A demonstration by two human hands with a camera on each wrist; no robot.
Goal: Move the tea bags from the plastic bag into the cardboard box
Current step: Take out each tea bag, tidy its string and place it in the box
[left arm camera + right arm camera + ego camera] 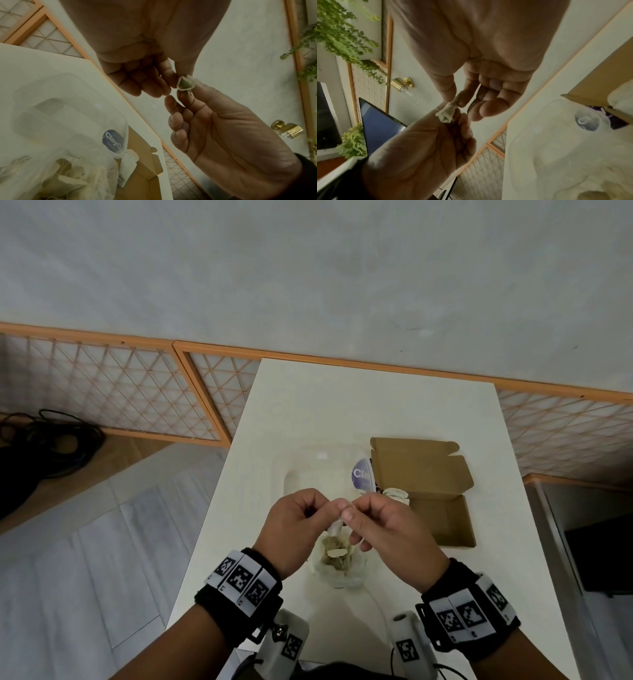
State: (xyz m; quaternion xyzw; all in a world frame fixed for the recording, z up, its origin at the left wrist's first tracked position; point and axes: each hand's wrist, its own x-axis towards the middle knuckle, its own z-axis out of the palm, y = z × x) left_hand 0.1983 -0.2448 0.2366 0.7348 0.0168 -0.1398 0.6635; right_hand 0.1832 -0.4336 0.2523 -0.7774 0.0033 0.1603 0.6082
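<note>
Both hands meet above the table's middle and pinch one small white tea bag [336, 523] between them. My left hand [330, 506] holds it with thumb and forefinger, and so does my right hand [354, 510]. The left wrist view shows the bag [186, 84] crumpled between the fingertips; the right wrist view shows the same tea bag [447, 113]. Under the hands lies the clear plastic bag [339, 573] with several tea bags [337, 556] inside. The open cardboard box [442, 522] sits to the right, with one white tea bag [397, 494] at its left edge.
The white table [376, 405] stands against a wall with an orange lattice panel [120, 392]. A round purple label [362, 477] shows through clear plastic beside the box's raised lid [418, 467]. Black cables [44, 446] lie on the floor to the left.
</note>
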